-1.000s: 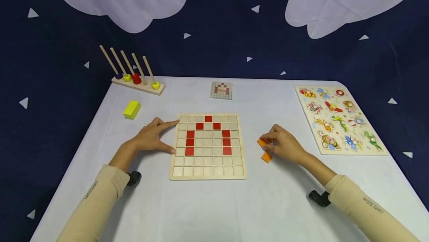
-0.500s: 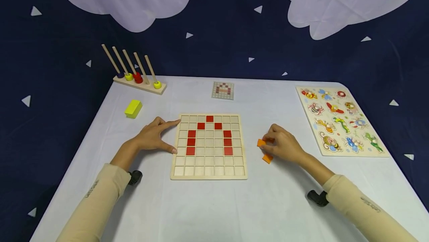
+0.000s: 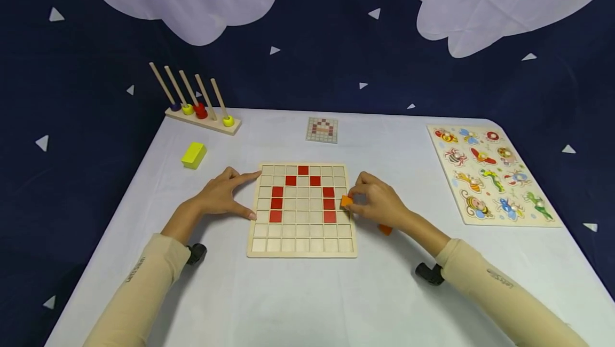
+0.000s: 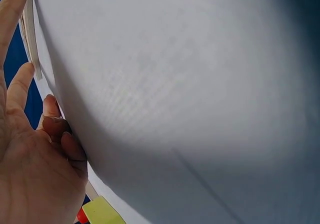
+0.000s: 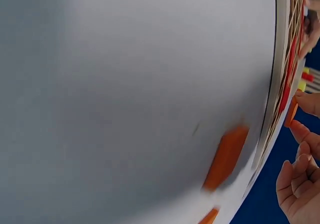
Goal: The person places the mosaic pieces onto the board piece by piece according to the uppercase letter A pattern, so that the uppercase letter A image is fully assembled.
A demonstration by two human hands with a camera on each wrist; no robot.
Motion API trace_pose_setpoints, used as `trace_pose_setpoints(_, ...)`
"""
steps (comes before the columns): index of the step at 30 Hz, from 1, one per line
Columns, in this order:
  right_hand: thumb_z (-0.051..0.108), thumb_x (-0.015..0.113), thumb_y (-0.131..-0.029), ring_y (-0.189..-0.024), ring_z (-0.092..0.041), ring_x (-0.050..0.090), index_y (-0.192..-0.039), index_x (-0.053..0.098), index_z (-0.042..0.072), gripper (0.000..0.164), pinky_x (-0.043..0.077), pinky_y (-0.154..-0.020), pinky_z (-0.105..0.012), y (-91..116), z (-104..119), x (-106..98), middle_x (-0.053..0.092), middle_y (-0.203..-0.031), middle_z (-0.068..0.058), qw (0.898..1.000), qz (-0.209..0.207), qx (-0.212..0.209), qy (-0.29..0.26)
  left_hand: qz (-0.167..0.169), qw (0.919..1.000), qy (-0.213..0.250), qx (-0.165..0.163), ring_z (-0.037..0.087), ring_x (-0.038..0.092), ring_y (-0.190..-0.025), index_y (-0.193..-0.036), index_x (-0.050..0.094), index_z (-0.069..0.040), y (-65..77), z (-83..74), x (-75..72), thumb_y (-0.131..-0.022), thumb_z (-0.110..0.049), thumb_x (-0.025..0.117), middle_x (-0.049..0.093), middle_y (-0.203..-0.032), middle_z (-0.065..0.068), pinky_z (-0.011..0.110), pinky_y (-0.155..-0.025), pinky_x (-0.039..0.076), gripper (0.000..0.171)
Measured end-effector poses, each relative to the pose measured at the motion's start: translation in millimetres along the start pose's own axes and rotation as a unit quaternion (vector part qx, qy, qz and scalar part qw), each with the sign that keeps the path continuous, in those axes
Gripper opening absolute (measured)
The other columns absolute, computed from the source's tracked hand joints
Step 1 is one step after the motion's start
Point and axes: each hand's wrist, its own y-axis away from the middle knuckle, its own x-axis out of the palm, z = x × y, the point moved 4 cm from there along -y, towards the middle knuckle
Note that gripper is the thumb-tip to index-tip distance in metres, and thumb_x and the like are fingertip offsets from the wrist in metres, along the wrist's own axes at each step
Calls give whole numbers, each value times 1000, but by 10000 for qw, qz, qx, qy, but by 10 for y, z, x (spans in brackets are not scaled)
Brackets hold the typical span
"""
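Note:
A wooden grid board (image 3: 301, 251) lies on the white table with several red tiles (image 3: 276, 204) set in its cells in an arch. My left hand (image 3: 220, 193) touches the board's left edge with thumb and index finger spread apart; the left wrist view shows its other fingers bent. Over the board's right edge, my right hand (image 3: 381, 200) pinches an orange square tile (image 3: 346, 201) between thumb and fingers. Below that hand lies a loose orange tile (image 3: 385, 229), partly hidden by the wrist; in the right wrist view a second loose orange piece (image 5: 209, 216) shows at the bottom.
Behind the board lies a small pattern card (image 3: 322, 130). A yellow block (image 3: 194, 155) sits to the left, near a peg stand (image 3: 204, 121) with coloured beads. An insect puzzle board (image 3: 499, 213) lies at the right. A dark blue curtain (image 3: 326, 80) hangs behind the table.
My right hand has moved left from the loose orange tiles to the board's right edge, carrying one orange tile. The left hand stays at the board's left edge. The head view has shifted slightly.

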Motion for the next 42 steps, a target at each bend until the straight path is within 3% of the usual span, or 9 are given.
trace_pose_setpoints(9,23,82,-81,-83,-12,49,-95,77,5,23,47,-73,-31,-248,328,180,51,-91,1,9992,312,-228,122,-14,10000,-9,-30,24,43,-94,-154,38,-29,-27,-16,22,-58,-58,90,42,-108,8,37,-81,37,112)
trace_pose_setpoints(21,26,80,-84,-81,-11,49,-96,77,7,23,44,-64,-22,-637,707,426,52,-89,1,9954,628,-677,260,49,10000,-41,-61,24,41,-93,-154,38,-30,-28,0,33,-58,-59,90,41,-107,8,35,-79,34,112)
trace_pose_setpoints(26,24,81,-83,-78,-12,46,-93,77,7,20,42,-61,-22,-703,763,496,51,-87,0,9954,665,-621,297,39,10000,-34,15,24,42,-94,-154,38,-29,-35,2,24,-59,-61,88,41,-108,9,36,-79,34,112)
trace_pose_setpoints(32,25,80,-85,-81,-12,49,-93,77,8,19,47,-66,-25,-723,776,580,52,-89,0,9954,751,-546,245,73,9999,-85,-20,24,42,-97,-154,37,-29,-31,6,12,-59,-60,89,41,-109,9,37,-80,34,113)
trace_pose_setpoints(39,23,82,-82,-77,-13,50,-84,70,11,17,45,-65,-27,-773,790,652,56,-86,0,9971,719,-173,-158,40,10000,-86,-21,24,42,-97,-154,38,-30,-17,20,-9,-59,-60,89,42,-109,9,37,-81,34,112)
trace_pose_setpoints(42,25,82,-82,-79,-16,52,-88,73,11,17,47,-67,-29,-762,792,629,57,-90,-2,9967,786,-95,-152,59,9999,-95,-24,24,42,-96,-154,37,-30,-21,17,-4,-59,-61,88,42,-109,9,38,-81,34,112)
